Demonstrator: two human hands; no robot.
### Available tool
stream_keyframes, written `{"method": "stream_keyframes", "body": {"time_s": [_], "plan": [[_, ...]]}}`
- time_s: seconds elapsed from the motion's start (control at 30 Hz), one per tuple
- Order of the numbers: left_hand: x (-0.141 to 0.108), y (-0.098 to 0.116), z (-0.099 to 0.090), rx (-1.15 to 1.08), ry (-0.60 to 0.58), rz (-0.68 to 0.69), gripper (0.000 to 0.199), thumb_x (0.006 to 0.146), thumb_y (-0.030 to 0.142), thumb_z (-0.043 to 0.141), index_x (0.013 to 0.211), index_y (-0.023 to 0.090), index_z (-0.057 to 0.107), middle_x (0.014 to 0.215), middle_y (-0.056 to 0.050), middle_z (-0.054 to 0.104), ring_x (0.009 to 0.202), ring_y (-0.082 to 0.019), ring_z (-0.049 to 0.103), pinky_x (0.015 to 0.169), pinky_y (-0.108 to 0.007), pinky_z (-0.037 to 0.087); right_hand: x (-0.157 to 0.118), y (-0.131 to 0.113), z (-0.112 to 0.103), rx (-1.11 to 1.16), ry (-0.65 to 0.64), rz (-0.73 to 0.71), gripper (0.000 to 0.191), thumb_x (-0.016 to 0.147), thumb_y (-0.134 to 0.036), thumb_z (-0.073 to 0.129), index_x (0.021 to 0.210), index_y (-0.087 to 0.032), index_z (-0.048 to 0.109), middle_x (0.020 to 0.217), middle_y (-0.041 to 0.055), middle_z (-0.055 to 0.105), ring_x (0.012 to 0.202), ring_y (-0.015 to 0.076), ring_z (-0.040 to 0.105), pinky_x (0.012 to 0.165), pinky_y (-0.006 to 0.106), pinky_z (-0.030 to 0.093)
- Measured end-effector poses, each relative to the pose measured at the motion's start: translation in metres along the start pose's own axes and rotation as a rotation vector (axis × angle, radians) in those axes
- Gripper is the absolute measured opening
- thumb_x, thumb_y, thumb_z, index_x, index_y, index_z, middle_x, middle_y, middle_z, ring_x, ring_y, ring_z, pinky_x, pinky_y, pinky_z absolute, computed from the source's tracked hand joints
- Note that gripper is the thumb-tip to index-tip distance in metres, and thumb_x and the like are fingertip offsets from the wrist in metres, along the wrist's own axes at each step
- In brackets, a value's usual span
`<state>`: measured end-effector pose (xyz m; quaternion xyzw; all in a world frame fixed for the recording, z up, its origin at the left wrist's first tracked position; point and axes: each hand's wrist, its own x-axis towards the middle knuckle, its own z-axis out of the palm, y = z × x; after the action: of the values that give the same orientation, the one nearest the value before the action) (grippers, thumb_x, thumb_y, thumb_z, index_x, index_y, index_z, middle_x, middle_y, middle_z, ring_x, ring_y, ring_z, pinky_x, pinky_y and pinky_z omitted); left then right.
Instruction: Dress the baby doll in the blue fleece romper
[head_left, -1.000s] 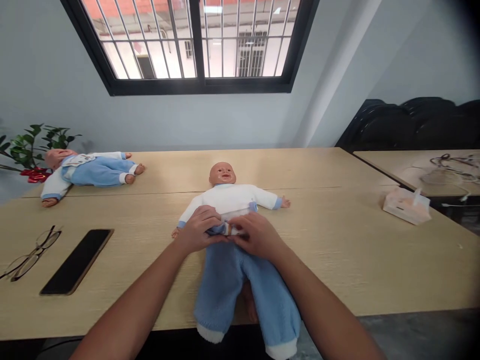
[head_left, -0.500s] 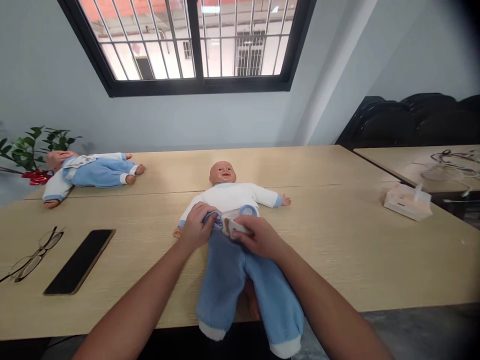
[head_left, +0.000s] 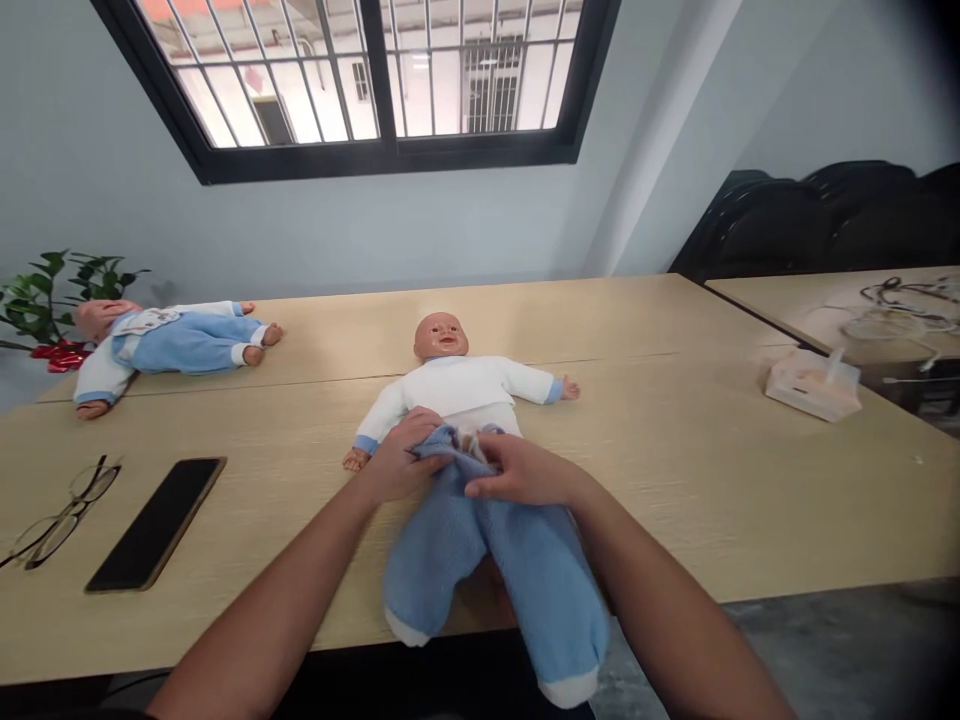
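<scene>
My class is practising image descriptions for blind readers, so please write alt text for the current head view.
Two bare hands, left and right, grip the waist of blue trousers below a doll in a white top, lying on a wooden table. Another doll, glasses and a phone lie to the left.

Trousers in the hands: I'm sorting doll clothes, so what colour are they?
The trousers are blue with white cuffs, clearest in the head view.

One camera sits on the person's head. It looks forward and down at the left hand (head_left: 405,455) and right hand (head_left: 529,472), close by, with the table (head_left: 675,470) around and the window (head_left: 382,80) farther off.
</scene>
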<state>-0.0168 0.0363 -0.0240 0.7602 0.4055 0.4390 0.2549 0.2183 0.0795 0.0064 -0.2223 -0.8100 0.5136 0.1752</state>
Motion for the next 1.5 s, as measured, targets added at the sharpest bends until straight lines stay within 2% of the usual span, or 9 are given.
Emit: {"method": "stream_keyframes", "body": {"time_s": [0.3, 0.47, 0.7, 0.87, 0.97, 1.07, 1.17, 1.33, 1.5], "plan": [[-0.013, 0.002, 0.002, -0.448, -0.148, -0.474, 0.062, 0.091, 0.077, 0.053, 0.085, 0.016, 0.065, 0.068, 0.000, 0.053, 0.058, -0.013, 0.043, 0.053, -0.024, 0.035, -0.005, 0.004, -0.012, 0.308, 0.056, 0.025, 0.031, 0.094, -0.048, 0.069, 0.104, -0.020, 0.075, 0.101, 0.0022, 0.073, 0.095, 0.0203, 0.065, 0.089, 0.033, 0.051], [-0.005, 0.002, -0.007, -0.332, -0.371, -0.305, 0.063, 0.078, 0.077, 0.069, 0.069, 0.015, 0.060, 0.073, -0.001, 0.058, 0.067, -0.013, 0.049, 0.061, -0.024, 0.039, -0.007, 0.014, -0.007, 0.674, -0.068, 0.094, 0.051, 0.082, -0.056, 0.081, 0.114, -0.017, 0.072, 0.106, 0.0061, 0.074, 0.094, 0.0179, 0.068, 0.089, 0.031, 0.053], [-0.011, -0.009, 0.012, -0.605, -0.005, -0.484, 0.063, 0.086, 0.075, 0.063, 0.092, 0.013, 0.071, 0.080, -0.005, 0.068, 0.075, -0.018, 0.061, 0.070, -0.027, 0.049, -0.009, 0.008, -0.012, 0.393, -0.296, 0.171, 0.062, 0.072, -0.048, 0.091, 0.120, -0.017, 0.068, 0.115, 0.0062, 0.070, 0.102, 0.0201, 0.064, 0.089, 0.031, 0.053], [-0.015, -0.007, 0.009, -0.629, -0.158, -0.524, 0.071, 0.082, 0.082, 0.061, 0.091, 0.013, 0.072, 0.075, -0.004, 0.068, 0.066, -0.016, 0.059, 0.061, -0.026, 0.047, -0.009, 0.010, -0.014, 0.489, -0.121, 0.150, 0.044, 0.080, -0.050, 0.084, 0.103, -0.015, 0.071, 0.095, 0.0025, 0.070, 0.085, 0.0163, 0.064, 0.080, 0.029, 0.052], [-0.012, 0.003, 0.000, -0.520, -0.384, -0.369, 0.080, 0.067, 0.081, 0.076, 0.114, 0.016, 0.072, 0.098, -0.007, 0.074, 0.093, -0.027, 0.066, 0.082, -0.034, 0.054, -0.010, 0.014, -0.010, 0.654, 0.038, 0.088, 0.050, 0.077, -0.051, 0.086, 0.110, -0.016, 0.071, 0.100, 0.0042, 0.072, 0.088, 0.0166, 0.066, 0.085, 0.031, 0.053], [-0.009, 0.009, -0.004, -0.368, -0.506, -0.343, 0.071, 0.069, 0.064, 0.086, 0.122, 0.020, 0.071, 0.109, -0.006, 0.075, 0.104, -0.030, 0.066, 0.092, -0.037, 0.053, -0.011, 0.017, -0.009, 0.699, -0.043, 0.053, 0.067, 0.068, -0.059, 0.090, 0.115, -0.015, 0.071, 0.103, 0.0060, 0.072, 0.091, 0.0187, 0.067, 0.086, 0.033, 0.053], [-0.009, 0.004, -0.003, -0.319, -0.404, -0.361, 0.044, 0.087, 0.058, 0.072, 0.104, 0.018, 0.076, 0.099, -0.005, 0.075, 0.094, -0.024, 0.067, 0.087, -0.033, 0.053, -0.011, 0.016, -0.009, 0.580, -0.170, 0.037, 0.074, 0.062, -0.057, 0.093, 0.119, -0.016, 0.070, 0.111, 0.0060, 0.070, 0.099, 0.0208, 0.065, 0.088, 0.033, 0.053], [-0.017, -0.007, 0.003, -0.601, -0.160, -0.463, 0.059, 0.085, 0.069, 0.070, 0.106, 0.015, 0.075, 0.095, -0.008, 0.075, 0.084, -0.020, 0.067, 0.076, -0.029, 0.053, -0.009, 0.007, -0.008, 0.525, -0.140, 0.023, 0.068, 0.072, -0.040, 0.091, 0.131, -0.021, 0.063, 0.119, 0.0047, 0.069, 0.105, 0.0197, 0.065, 0.094, 0.033, 0.052], [-0.018, 0.008, 0.003, -0.720, -0.429, -0.516, 0.073, 0.075, 0.077, 0.074, 0.114, 0.016, 0.073, 0.097, -0.009, 0.074, 0.085, -0.024, 0.068, 0.072, -0.030, 0.054, -0.009, 0.005, -0.005, 0.541, -0.059, 0.016, 0.051, 0.075, -0.038, 0.089, 0.116, -0.018, 0.067, 0.103, 0.0028, 0.071, 0.091, 0.0175, 0.066, 0.084, 0.031, 0.054]]}}
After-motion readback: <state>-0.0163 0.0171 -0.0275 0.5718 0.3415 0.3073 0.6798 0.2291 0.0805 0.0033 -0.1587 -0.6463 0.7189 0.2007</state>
